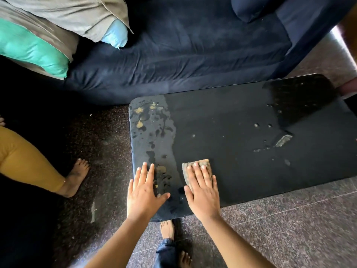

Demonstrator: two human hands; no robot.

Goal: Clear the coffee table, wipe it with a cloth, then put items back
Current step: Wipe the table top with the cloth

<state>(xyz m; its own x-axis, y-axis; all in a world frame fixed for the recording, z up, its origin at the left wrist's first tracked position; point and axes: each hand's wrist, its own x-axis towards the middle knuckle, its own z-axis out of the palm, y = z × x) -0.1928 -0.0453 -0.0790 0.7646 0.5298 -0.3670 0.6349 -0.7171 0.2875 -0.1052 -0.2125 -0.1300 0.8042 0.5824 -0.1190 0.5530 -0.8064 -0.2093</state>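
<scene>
A black coffee table (241,122) fills the middle and right of the head view. Its left end is wet and blotchy with yellowish stains (139,117); small specks and a pale smear (283,140) lie toward the right. A folded tan cloth (195,165) lies near the front left edge. My right hand (202,188) presses flat on the cloth with straight fingers. My left hand (144,190) rests flat on the table's front left corner, fingers spread, holding nothing.
A dark blue sofa (183,45) stands right behind the table, with grey, green and blue pillows (58,26) at its left. Another person's leg in yellow trousers (25,161) stands on the floor at left. My own feet (167,229) are under the table's front edge.
</scene>
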